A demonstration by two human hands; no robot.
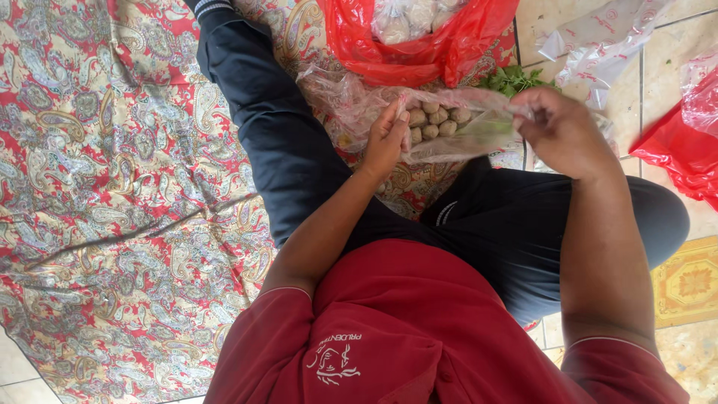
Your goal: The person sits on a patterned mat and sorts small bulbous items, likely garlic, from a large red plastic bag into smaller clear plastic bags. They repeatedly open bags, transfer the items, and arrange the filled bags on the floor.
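Meatballs (435, 122), pale and round, lie in two short rows inside a clear plastic bag (456, 135) that the person holds stretched between both hands, just above the lap. The bag lies roughly level, its mouth end to the right and its crumpled loose end trailing to the left over the patterned cloth.

The left hand (386, 142) is pressed against the bag's left side, beside the meatballs, with its fingers (392, 120) held straight and together, flat against the plastic. The right hand (559, 135) grips the bag's other end; its fingers (527, 118) are curled closed on the gathered plastic there.

The person sits cross-legged in dark trousers (277, 142) and a red shirt (404, 329). Under the left leg a red paisley cloth (112, 187) is spread over the tiled floor (673, 217), and the right knee rests on the bare tiles.

Just beyond the held bag lies a red plastic bag (419, 52), open at the top, with more pale round pieces in clear wrapping inside it. A bunch of green leaves (512, 78) lies near the right hand, just behind the clear bag. Farther right, an empty clear wrapper with red print (606, 41) lies on the tiles, and another red bag (684, 150) sits at the right edge of the view, well apart from the hands.
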